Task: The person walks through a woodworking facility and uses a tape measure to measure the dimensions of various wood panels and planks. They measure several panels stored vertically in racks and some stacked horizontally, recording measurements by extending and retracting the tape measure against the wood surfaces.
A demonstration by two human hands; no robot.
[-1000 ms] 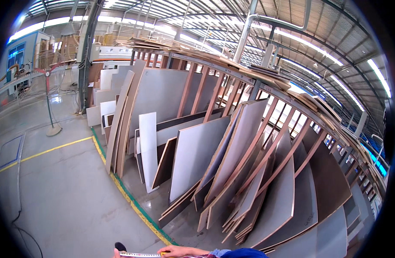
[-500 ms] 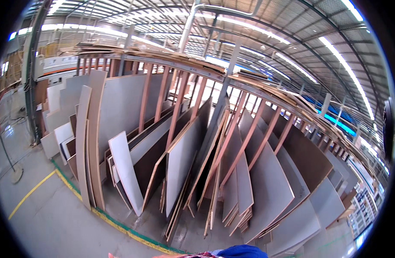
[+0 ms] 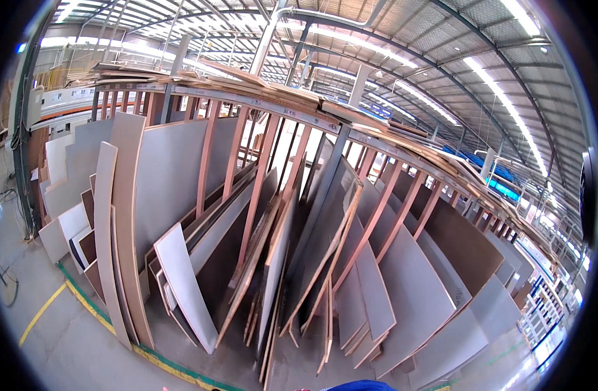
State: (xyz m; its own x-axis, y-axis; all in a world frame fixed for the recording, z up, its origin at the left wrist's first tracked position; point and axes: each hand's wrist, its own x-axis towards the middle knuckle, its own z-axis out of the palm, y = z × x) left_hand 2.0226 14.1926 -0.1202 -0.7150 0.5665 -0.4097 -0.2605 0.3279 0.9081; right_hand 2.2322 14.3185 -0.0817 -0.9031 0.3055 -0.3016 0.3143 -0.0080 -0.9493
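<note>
Cannot see either hand, only blue cloth point(image 3: 361, 386) at the lower edge; cannot tell whether spread, pressed together or pinching anything. Find the standing boards point(image 3: 413, 280) straight ahead, on edge and leaning at mixed angles between pinkish-brown slats point(image 3: 260, 176), under the rack's top rail point(image 3: 289, 113). Judging by the crowding, best to face a single board squarely, keep to its bare near edge, and check for neighbours resting against it before shifting anything. Watch the narrow white board point(image 3: 188, 293) at near left, tilted and bunched with thinner pieces; probably quick to slip if nudged. Mind also the tall brown strips point(image 3: 126, 221) farther left, nearly upright beside the large grey panel point(image 3: 172, 169). Beware of the dark-faced board point(image 3: 331, 218) in the middle, leaning with its long brown edge toward the near side. Look for stepping room mainly at near left, on the grey floor point(image 3: 77, 339) outside the green and yellow line point(image 3: 172, 371); expect little between the boards, often touching or nearly so. Turn long ends away from the dark post point(image 3: 22, 143) at far left and the white slatted frame point(image 3: 543, 306) at right. Avoid jolting the loose sheets point(image 3: 240, 85) atop the rail; cannot tell how firmly laid.
</note>
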